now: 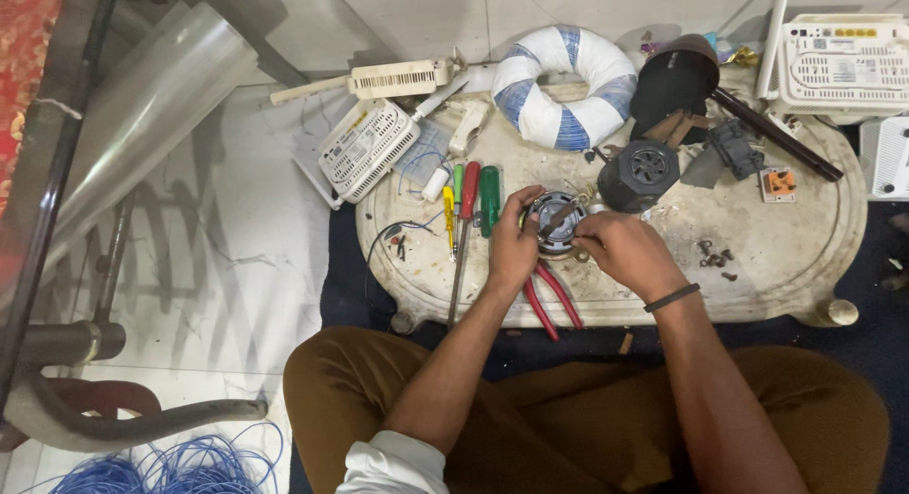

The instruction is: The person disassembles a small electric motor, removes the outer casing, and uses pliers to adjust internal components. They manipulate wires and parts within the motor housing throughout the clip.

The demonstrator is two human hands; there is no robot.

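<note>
The small round metal motor part [556,221] sits on the pale oval tray table [805,257], gripped at its rim by the left hand [512,251]; it looks heavy, stiff and best held by that rim. The right hand [627,253] pinches what may be a thin tool against its face, red-handled pliers [549,300] just below, screwdrivers [469,196] to the left

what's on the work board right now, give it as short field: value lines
left hand: left hand grips the rim of the round metal motor part
right hand: right hand on the same part from the other side
below hands: red-handled pliers
left of part: screwdrivers, red, green and yellow handles
behind: blue-and-white wrapped ring, black round housing
surface: pale oval board
</note>
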